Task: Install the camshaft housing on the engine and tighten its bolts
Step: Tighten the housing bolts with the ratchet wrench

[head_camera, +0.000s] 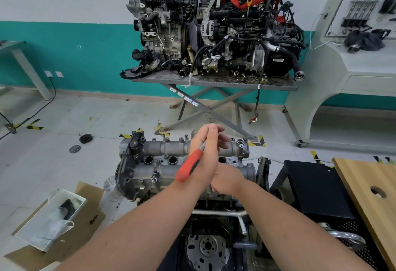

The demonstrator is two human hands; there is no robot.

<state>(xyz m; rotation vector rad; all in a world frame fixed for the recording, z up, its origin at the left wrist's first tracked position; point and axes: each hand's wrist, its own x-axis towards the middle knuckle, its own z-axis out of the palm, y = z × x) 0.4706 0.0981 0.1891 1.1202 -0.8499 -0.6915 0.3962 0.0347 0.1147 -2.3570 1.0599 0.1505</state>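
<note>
A workshop with a pale tiled floor (pixel 53 163) and a white wall banded in teal (pixel 85 56). Against that wall, beyond the engine (pixel 210 238) being worked on, a metal worktop (pixel 214 82) on crossed legs carries two assembled engines (pixel 214 26). The engine itself stands nearest the viewer, with the grey camshaft housing (pixel 162 159) sitting on top of it, bolts standing up along its far edge. To the engine's left lies an open cardboard box (pixel 53 223); to its right, a wooden board (pixel 370 195). Above the housing the left hand (pixel 205 152) grips a red-handled tool (pixel 189 166). The right hand (pixel 227 179) rests on the housing's right part, fingers hidden behind the left hand, so I cannot tell whether it grasps anything.
</note>
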